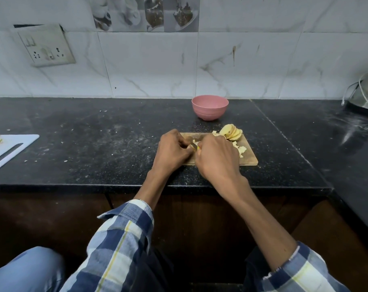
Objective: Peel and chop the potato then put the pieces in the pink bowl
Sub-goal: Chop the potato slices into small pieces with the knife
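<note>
A wooden chopping board point(250, 160) lies on the black counter, in front of the empty pink bowl point(210, 107). A fanned stack of peeled potato slices point(231, 132) sits at the board's far right corner, with small chopped pieces point(242, 151) beside it. My right hand point(216, 159) grips a knife point(193, 146) with a yellow handle, and only a bit of the blade shows between my hands. My left hand point(174, 150) has its fingers curled down on a potato piece point(196, 142) right next to the blade, and that piece is mostly hidden.
A white plastic cutting board point(12, 150) with a few pale slices lies at the far left. A steel vessel point(366, 93) stands at the back right. A switch socket point(46, 46) is on the tiled wall. The counter's front edge runs just below the wooden board.
</note>
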`<state>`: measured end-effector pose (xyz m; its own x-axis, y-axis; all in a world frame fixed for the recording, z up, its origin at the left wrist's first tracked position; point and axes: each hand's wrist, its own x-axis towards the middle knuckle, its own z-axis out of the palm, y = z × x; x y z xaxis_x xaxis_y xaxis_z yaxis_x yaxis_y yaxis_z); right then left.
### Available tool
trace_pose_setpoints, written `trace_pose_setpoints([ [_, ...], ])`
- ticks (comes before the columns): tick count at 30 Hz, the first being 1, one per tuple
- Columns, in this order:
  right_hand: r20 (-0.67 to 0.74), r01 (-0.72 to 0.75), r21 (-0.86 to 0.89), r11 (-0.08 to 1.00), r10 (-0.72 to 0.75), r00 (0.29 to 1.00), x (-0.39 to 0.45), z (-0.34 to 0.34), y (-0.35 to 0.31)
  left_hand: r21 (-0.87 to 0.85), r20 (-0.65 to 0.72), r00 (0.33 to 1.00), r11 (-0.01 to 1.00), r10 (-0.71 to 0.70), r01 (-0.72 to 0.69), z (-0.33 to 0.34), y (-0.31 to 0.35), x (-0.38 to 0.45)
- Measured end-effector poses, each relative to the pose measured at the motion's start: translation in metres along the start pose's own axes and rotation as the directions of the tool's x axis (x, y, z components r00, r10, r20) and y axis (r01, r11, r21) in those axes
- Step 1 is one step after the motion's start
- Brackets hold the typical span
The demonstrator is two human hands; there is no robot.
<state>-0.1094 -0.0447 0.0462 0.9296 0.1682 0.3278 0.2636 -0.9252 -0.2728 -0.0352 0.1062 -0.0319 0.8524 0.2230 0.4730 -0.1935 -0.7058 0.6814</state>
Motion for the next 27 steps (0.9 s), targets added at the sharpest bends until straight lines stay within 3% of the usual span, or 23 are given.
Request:
trace_pose_setpoints([
  [6,0.014,-0.01,-0.03,1.0,0.011,1.0,-0.011,-0.014,0.013,-0.005,0.014,1.0,1.0,-0.006,0.006,-0.002,0.001,0.0],
  [11,-0.067,-0.025,0.032,0.999,0.027,0.997,-0.009,-0.009,0.01,-0.047,-0.001,0.999,0.998,-0.035,0.035,-0.002,-0.002,-0.001],
  [27,0.004,-0.007,0.045,0.999,0.007,1.0,-0.007,0.003,-0.006,-0.04,0.008,1.0,0.999,-0.016,0.016,-0.006,0.003,-0.002],
])
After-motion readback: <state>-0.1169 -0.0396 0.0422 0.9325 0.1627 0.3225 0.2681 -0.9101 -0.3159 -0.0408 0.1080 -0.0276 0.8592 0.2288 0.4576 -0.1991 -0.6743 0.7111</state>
